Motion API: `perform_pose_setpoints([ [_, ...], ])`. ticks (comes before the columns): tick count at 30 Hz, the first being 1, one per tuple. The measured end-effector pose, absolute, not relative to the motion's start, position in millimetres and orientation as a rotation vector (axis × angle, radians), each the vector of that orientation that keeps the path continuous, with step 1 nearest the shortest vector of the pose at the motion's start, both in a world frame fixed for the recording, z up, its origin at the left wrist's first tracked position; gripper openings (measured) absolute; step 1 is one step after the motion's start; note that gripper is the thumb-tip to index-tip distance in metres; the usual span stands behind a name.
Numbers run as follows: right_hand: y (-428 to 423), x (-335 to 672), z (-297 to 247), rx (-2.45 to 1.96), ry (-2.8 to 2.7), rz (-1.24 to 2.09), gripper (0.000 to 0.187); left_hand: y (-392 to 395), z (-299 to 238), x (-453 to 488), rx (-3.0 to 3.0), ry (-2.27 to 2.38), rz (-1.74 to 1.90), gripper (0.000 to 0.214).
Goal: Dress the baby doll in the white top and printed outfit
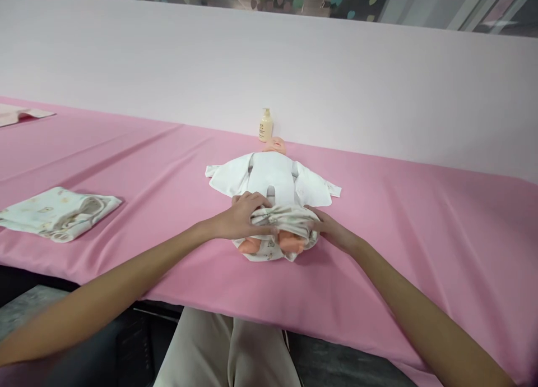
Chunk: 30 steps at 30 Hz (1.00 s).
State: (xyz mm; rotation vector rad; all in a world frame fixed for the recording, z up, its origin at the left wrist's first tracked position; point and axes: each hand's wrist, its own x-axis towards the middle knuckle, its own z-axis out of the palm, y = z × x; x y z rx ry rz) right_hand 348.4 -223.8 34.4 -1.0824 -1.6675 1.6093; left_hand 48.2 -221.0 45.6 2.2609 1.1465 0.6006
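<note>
A baby doll [291, 242] lies on its back on the pink-covered table, head toward the wall and feet toward me. It wears a white long-sleeved top [271, 171], its sleeves spread to both sides. Bunched around its legs is a pair of patterned baby pants [290, 219]. My left hand [246, 216] grips the pants at their left side, thumb across the front and fingers over the upper edge. At the right side my right hand [332, 228] holds the same cloth, with its fingertips partly hidden in the folds.
A cream pump bottle [265, 126] stands behind the doll's head, near the white wall [269, 67]. A folded patterned cloth [59, 213] lies on the left of the pink sheet [168, 168]. Farther back, a pink cloth [21, 115] reaches the frame's left edge. The table's front edge is close to my legs.
</note>
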Motion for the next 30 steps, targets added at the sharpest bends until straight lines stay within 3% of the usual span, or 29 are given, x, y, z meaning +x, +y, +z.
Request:
perform_pose_setpoints([
  [7, -189, 336, 32, -1.096, -1.325, 1.577, 0.028, -194, 52, 18, 1.984, 0.971, 0.510, 0.046],
  [13, -188, 312, 14, -1.192, -1.139, 1.577, 0.045, -187, 22, 9, 1.857, 1.040, 0.631, 0.042],
  [20, -203, 312, 7, -1.241, -1.075, 1.784, 0.060, -193, 19, -4, 1.960, 0.812, 0.517, 0.035],
  [25, -200, 312, 5, -1.165, -1.037, 1.871, 0.071, -190, 5, 3, 1.492, 0.833, 0.684, 0.040],
  [30, -200, 308, 2, -1.081, -1.069, 1.868, 0.063, -188, -12, 14, 1.105, 0.840, 0.880, 0.043],
])
